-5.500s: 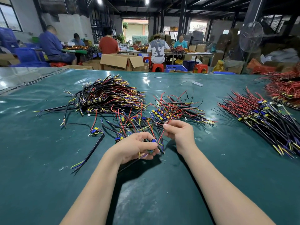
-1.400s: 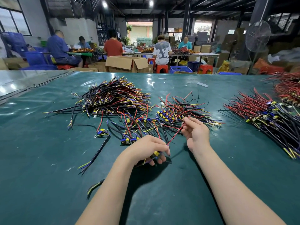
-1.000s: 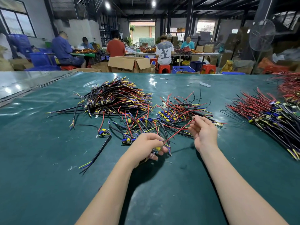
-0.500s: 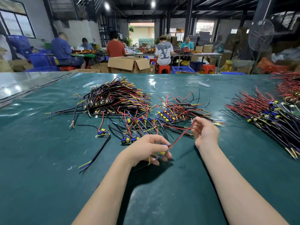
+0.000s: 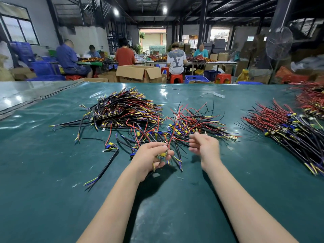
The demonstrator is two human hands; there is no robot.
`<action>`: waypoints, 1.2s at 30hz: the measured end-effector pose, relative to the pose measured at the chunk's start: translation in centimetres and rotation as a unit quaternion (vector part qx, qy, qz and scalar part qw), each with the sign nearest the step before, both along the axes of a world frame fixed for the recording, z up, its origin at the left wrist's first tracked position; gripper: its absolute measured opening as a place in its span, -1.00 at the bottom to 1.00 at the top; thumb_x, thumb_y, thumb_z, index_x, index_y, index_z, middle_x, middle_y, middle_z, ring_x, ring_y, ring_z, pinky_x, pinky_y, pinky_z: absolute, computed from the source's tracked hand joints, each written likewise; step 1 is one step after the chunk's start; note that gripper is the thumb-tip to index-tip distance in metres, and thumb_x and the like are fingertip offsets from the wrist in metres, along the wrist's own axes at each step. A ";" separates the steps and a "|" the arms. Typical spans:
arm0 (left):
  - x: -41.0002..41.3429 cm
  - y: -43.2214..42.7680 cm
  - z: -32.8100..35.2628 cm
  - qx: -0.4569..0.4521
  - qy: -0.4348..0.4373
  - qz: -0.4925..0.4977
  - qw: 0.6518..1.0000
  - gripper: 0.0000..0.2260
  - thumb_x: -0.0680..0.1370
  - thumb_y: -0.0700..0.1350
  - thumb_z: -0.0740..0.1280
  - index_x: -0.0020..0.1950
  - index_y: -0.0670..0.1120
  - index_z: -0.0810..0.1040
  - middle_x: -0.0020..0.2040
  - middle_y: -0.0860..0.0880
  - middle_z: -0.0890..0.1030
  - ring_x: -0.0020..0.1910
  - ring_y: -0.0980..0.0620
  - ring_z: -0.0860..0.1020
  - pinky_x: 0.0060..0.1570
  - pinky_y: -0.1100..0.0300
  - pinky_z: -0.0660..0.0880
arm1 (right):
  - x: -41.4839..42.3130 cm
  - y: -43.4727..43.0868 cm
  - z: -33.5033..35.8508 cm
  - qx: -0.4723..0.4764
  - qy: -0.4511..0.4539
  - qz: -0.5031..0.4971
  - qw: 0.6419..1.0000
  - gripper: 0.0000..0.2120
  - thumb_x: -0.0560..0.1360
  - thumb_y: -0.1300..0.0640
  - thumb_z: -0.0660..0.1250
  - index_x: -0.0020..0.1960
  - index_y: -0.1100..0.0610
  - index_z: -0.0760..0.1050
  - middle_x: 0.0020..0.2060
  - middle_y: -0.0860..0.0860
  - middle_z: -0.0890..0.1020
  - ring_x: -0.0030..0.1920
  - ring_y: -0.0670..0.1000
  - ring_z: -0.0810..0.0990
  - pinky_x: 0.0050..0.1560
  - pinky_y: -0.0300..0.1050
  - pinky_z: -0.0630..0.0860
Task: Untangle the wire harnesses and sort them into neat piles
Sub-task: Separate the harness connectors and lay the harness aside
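Observation:
My left hand [image 5: 150, 156] grips a small wire harness [image 5: 163, 154] by its yellow and green board, with red and black leads sticking out past the fingers. My right hand [image 5: 204, 146] hovers just right of it, blurred, fingers loosely curled and holding nothing that I can see. Beyond both hands lies a tangled heap of harnesses [image 5: 191, 123]. A bigger, aligned pile [image 5: 122, 109] sits at the left rear. Another sorted pile [image 5: 287, 128] lies at the right.
A single loose harness [image 5: 110, 146] with a long black cable lies left of my left hand on the green table cover [image 5: 52, 199]. A red wire pile [image 5: 312, 99] sits far right. Seated people and cardboard boxes [image 5: 140, 73] are behind the table.
My right hand has let the red lead go and drawn in toward my left hand. The left hand keeps hold of the harness board and has lifted it slightly.

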State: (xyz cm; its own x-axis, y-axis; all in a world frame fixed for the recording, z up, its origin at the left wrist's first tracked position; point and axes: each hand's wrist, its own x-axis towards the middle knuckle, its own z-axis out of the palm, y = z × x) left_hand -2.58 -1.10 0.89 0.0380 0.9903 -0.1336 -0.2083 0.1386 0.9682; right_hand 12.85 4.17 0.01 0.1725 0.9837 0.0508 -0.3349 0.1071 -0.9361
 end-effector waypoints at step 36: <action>0.9 0.2 -1.2 0.102 0.362 0.015 0.927 -0.78 0.43 -0.27 0.25 -0.39 -0.08 0.53 -0.60 0.07 0.51 -0.62 0.18 0.42 -0.58 0.41 0.31 | -0.2 -0.6 1.1 0.081 -0.056 0.008 0.995 -0.76 0.49 0.42 0.23 -0.27 0.19 0.51 -0.50 0.03 0.44 -0.58 -0.21 0.41 -0.51 -0.33 0.49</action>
